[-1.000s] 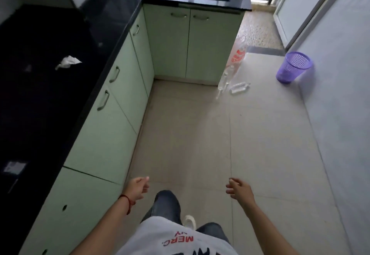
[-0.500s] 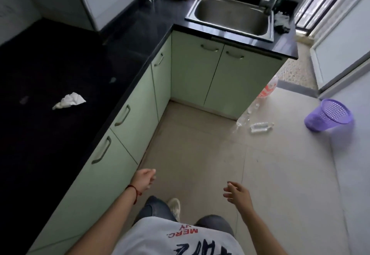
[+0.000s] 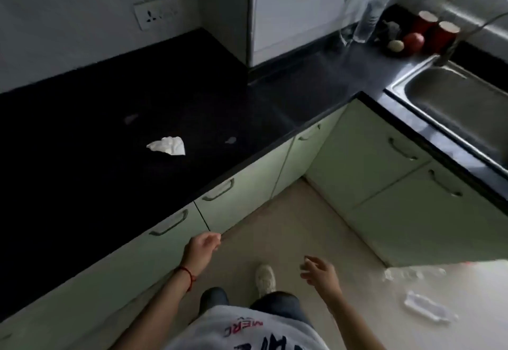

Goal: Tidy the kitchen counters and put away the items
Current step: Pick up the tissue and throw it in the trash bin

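The left hand (image 3: 202, 250) hangs loosely curled and empty near the counter (image 3: 82, 184) edge; the right hand (image 3: 319, 271) is relaxed and open over the floor. The crumpled tissue (image 3: 167, 145) lies farther left, mid-counter. Reaching over the front edge should meet nothing, with bare counter all round it.

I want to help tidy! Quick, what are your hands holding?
Left hand: loosely curled, holding nothing.
Right hand: open, holding nothing.

Crumpled tissue (image 3: 167, 145) on black counter (image 3: 82, 157)
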Available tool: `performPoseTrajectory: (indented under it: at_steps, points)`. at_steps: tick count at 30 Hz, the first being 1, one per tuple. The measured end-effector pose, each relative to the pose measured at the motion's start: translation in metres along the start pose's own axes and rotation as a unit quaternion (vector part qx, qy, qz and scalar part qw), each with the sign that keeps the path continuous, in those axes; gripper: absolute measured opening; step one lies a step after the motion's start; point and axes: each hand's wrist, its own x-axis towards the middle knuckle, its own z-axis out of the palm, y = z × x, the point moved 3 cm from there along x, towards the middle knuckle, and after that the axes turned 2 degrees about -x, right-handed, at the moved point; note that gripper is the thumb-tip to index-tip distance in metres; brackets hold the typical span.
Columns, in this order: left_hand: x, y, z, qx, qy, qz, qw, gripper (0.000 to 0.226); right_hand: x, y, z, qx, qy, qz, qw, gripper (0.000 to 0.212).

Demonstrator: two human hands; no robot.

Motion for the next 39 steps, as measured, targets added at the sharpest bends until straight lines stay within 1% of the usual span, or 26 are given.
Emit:
performPoseTrajectory:
  at_steps: [3, 6, 9, 10, 11, 14, 18, 20, 23, 26, 27, 28, 30, 32, 33, 35, 37, 38, 39]
  points:
    - [-0.007, -0.001, -0.007, -0.037, 0.061, -0.021, 0.997, 0.024, 0.036, -0.064, -0.006, -0.062, -0.046, -0.070, 0.995, 0.023]
    - [-0.022, 0.001, -0.012, -0.076, 0.123, -0.029, 0.989, 0.023, 0.061, -0.121, 0.004, -0.102, -0.091, -0.130, 0.982, 0.023]
    - [-0.038, 0.001, -0.017, -0.093, 0.204, -0.031, 0.974, 0.012, 0.069, -0.166, 0.030, -0.124, -0.141, -0.174, 0.967, 0.021]
    - [-0.042, 0.000, -0.020, -0.086, 0.230, -0.030, 0.969, 0.011, 0.069, -0.179, 0.041, -0.124, -0.161, -0.183, 0.962, 0.020]
    - [-0.045, 0.002, -0.025, -0.070, 0.257, -0.025, 0.963, 0.014, 0.068, -0.191, 0.053, -0.124, -0.181, -0.191, 0.957, 0.019]
    - [-0.048, 0.011, -0.050, 0.003, 0.340, 0.026, 0.940, 0.020, 0.057, -0.223, 0.091, -0.125, -0.230, -0.226, 0.938, 0.012]
    - [-0.035, 0.022, -0.089, 0.079, 0.405, 0.072, 0.908, 0.027, 0.036, -0.266, 0.143, -0.143, -0.254, -0.272, 0.917, 0.013]
    - [-0.022, 0.021, -0.106, 0.111, 0.407, 0.065, 0.904, 0.036, 0.028, -0.289, 0.166, -0.151, -0.249, -0.300, 0.908, 0.012]
    - [0.002, 0.020, -0.127, 0.192, 0.382, 0.040, 0.903, 0.042, 0.018, -0.328, 0.199, -0.249, -0.208, -0.354, 0.877, 0.027]
    - [0.021, 0.017, -0.137, 0.261, 0.316, 0.008, 0.912, 0.048, 0.021, -0.355, 0.230, -0.309, -0.183, -0.384, 0.851, 0.034]
    - [0.024, 0.015, -0.138, 0.281, 0.299, 0.002, 0.912, 0.049, 0.026, -0.361, 0.240, -0.327, -0.177, -0.405, 0.835, 0.036]
    - [0.026, 0.012, -0.140, 0.304, 0.288, 0.001, 0.908, 0.048, 0.030, -0.364, 0.249, -0.358, -0.173, -0.425, 0.813, 0.038]
    - [0.028, 0.006, -0.141, 0.339, 0.263, -0.008, 0.903, 0.047, 0.038, -0.365, 0.265, -0.453, -0.170, -0.449, 0.752, 0.046]
    - [0.028, 0.001, -0.141, 0.344, 0.257, -0.013, 0.903, 0.050, 0.044, -0.361, 0.275, -0.529, -0.169, -0.461, 0.693, 0.051]
    - [0.028, 0.000, -0.141, 0.343, 0.257, -0.012, 0.903, 0.051, 0.046, -0.359, 0.277, -0.549, -0.166, -0.466, 0.674, 0.051]
    - [0.029, 0.000, -0.140, 0.331, 0.265, -0.015, 0.906, 0.059, 0.048, -0.354, 0.278, -0.562, -0.145, -0.485, 0.655, 0.046]
    - [0.032, -0.001, -0.139, 0.322, 0.278, -0.021, 0.905, 0.061, 0.050, -0.349, 0.275, -0.557, -0.124, -0.506, 0.647, 0.041]
    - [0.032, -0.001, -0.139, 0.312, 0.281, -0.021, 0.907, 0.060, 0.051, -0.347, 0.274, -0.544, -0.118, -0.512, 0.655, 0.039]
    - [0.033, 0.000, -0.138, 0.306, 0.284, -0.017, 0.909, 0.057, 0.052, -0.346, 0.272, -0.520, -0.110, -0.513, 0.674, 0.035]
